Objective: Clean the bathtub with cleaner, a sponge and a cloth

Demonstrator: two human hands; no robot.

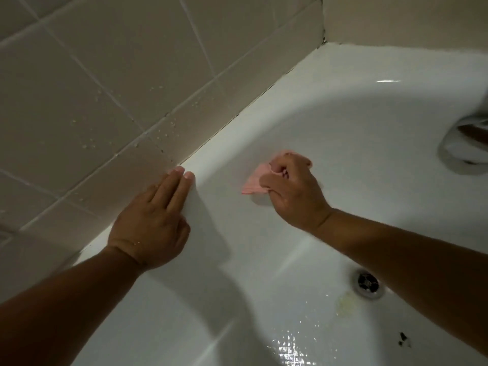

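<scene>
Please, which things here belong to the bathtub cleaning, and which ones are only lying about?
Belongs to the job: bathtub; pink cloth, bunched in the right hand against the tub wall; left hand, flat on the rim; yellowish stain near the drain.

Only there: tiled wall with water drops; blurred metal fitting at the right edge.

Most of the cloth (254,183) is bunched out of sight inside the right hand (293,190), with only a pink corner showing. A blurred pale shape (460,143) is cut off by the right edge, and what it is cannot be told. Dark specks (403,339) on the tub (343,114) are too small to identify. The tub runs past the lower and right edges.
</scene>
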